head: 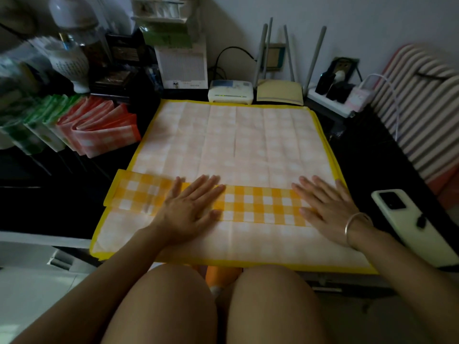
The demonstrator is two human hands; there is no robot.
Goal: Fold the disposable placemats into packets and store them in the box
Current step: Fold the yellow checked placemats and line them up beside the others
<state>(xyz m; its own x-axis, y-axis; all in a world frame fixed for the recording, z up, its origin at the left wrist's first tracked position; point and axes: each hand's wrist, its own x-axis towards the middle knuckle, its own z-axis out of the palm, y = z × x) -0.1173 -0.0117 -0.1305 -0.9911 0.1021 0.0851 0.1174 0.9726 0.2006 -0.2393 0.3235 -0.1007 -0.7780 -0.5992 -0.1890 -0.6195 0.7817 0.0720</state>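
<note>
1. At the far left, a row of folded packets, green ones (37, 125) and red ones (99, 130), is standing side by side. This part of the task is judged as done. Whether the holder around them is the box cannot be told.
2. The yellow placemat (236, 140) is lying open on the dark table (372, 150), pale side up, so its folding is judged as only beginning. The later folds and the storing are left to do.
3. 1 folded band (258, 207) with the bright check is lying across the near half of the sheet, from its left edge almost to its right edge.
4. The left hand (188, 207) is being pressed flat on the left-middle part of this band. Its fingers (206, 184) are straight and a little apart, and their tips are reaching over the far edge of the band. Nothing is being gripped.
5. The right hand (327, 209) is being pressed flat on the right end of the band, fingers straight and slightly spread, tips also past the far edge.
6. A white phone (412, 224) is lying on the table, just beside the right wrist.
</note>
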